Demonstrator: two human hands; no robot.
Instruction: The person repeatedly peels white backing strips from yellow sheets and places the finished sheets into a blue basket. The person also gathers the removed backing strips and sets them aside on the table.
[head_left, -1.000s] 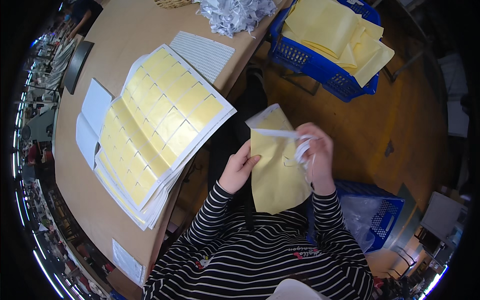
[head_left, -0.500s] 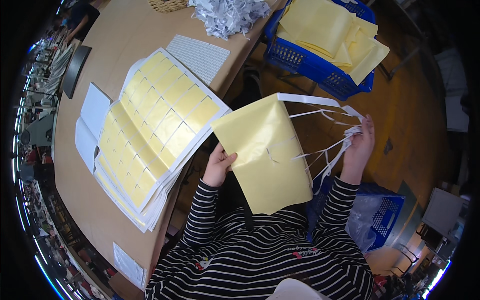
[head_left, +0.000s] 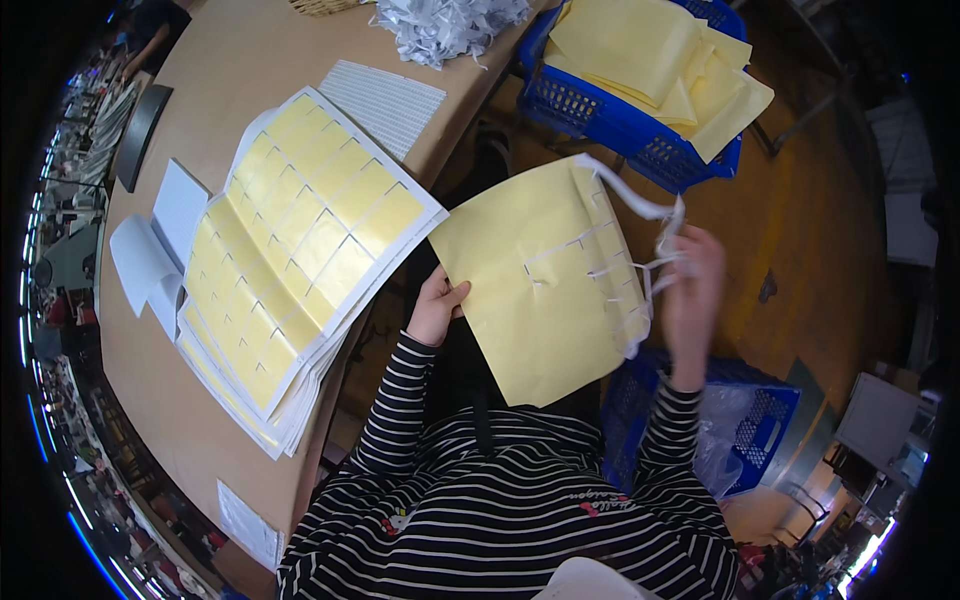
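My left hand [head_left: 436, 304] pinches the left edge of a yellow backing sheet [head_left: 520, 290] between thumb and fingers. The sheet hangs in front of my body, beyond the table's edge. Narrow white waste strips [head_left: 640, 205] stretch from the sheet's right side, partly peeled off it. Their loose end is gripped by my right hand [head_left: 697, 280], which is smeared by motion. Left of the sheet, on the table, lies a stack of label sheets [head_left: 320, 210], yellow with white borders and cut lines.
A brown table [head_left: 240, 60] runs along my left, bearing a heap of white strips [head_left: 440, 25], a finely printed sheet [head_left: 385, 100] and white paper [head_left: 145, 255]. A blue basket [head_left: 560, 105] of yellow sheets stands at far right. Another blue basket [head_left: 775, 425] is near my right arm.
My right hand has moved slightly left and the strips now hang shorter and looser. The yellow sheet has turned, showing more cut lines at its right side.
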